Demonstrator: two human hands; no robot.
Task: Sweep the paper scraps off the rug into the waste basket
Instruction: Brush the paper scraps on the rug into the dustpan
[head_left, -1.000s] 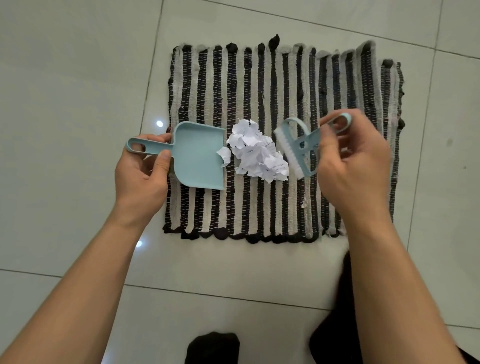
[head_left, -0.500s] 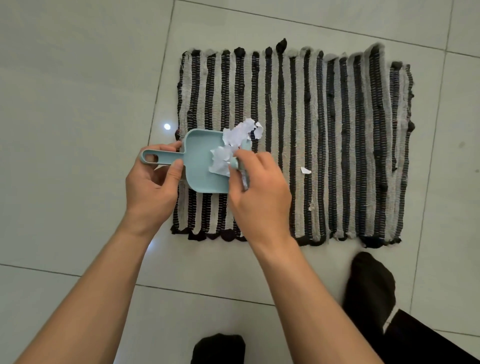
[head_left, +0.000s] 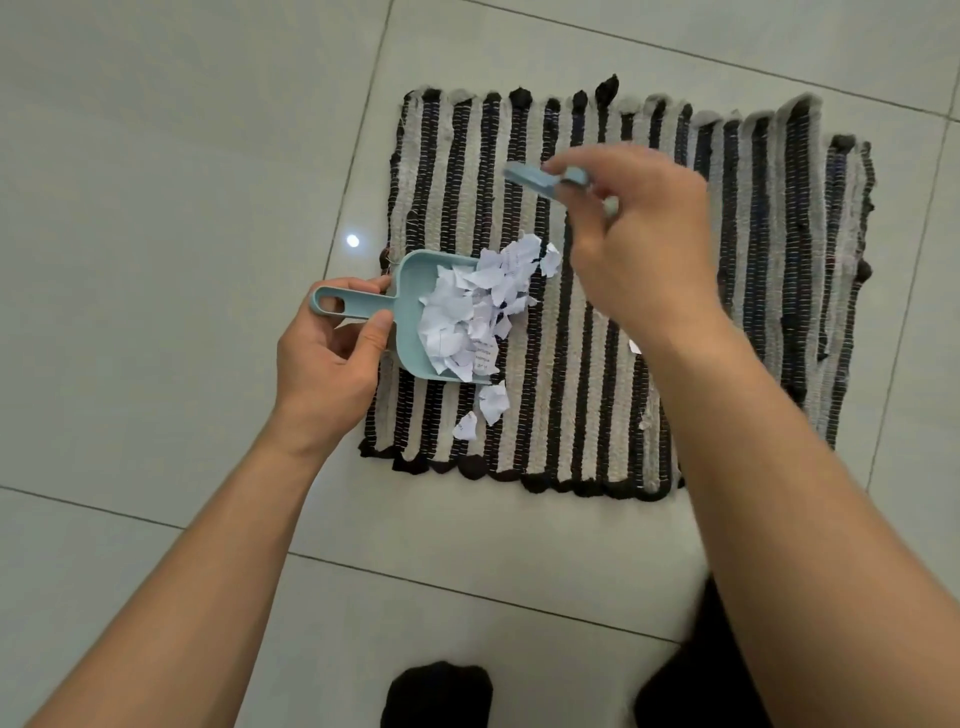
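Left hand (head_left: 332, 358) clamps smooth plastic dustpan (head_left: 410, 317), handle pointing left, mouth right, holding crumpled paper scraps (head_left: 467, 312). Right hand (head_left: 634, 244) pinches blurred brush (head_left: 540, 179) above ribbed woven striped rug (head_left: 727, 291).

A floor (head_left: 171, 156) of large pale grey glossy tiles is seen across the whole view, divided by thin dark grout lines (head_left: 358, 150). A small round bright reflection of a light (head_left: 352, 241) is shown on one tile. At the bottom edge a foot in a black sock (head_left: 439, 693) is set on the tiles, and dark trouser fabric (head_left: 691, 680) is seen just to its right.
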